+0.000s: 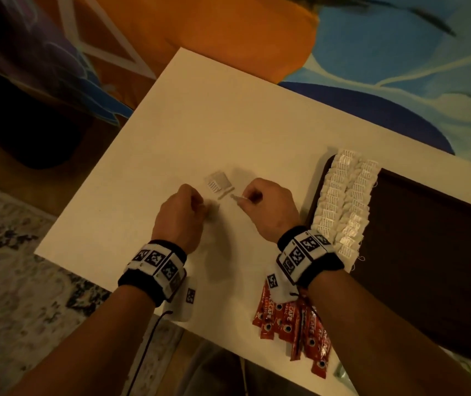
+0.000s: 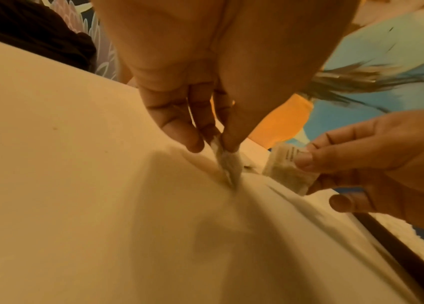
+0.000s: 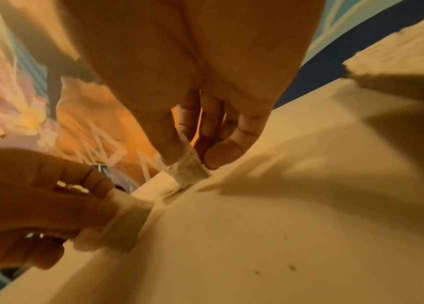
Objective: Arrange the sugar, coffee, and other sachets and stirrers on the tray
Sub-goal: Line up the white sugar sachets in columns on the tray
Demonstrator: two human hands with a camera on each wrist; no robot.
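My left hand (image 1: 197, 205) pinches a small white sachet (image 2: 227, 162) just above the white table (image 1: 177, 132); that sachet shows in the right wrist view too (image 3: 125, 224). My right hand (image 1: 244, 197) pinches another white sachet (image 3: 187, 166), whose printed face shows in the left wrist view (image 2: 287, 164). One more white sachet (image 1: 218, 181) lies flat on the table just beyond both hands, with a thin pale strip (image 1: 225, 193) beside it. Two rows of white sachets (image 1: 345, 201) lie overlapped along the left edge of the dark brown tray (image 1: 428, 252).
Several red coffee stick sachets (image 1: 291, 321) lie fanned at the table's near edge, partly under my right wrist. The tray's dark middle holds nothing visible. A patterned rug (image 1: 14, 267) lies below the table on the left; colourful fabric (image 1: 371, 52) is beyond the far edge.
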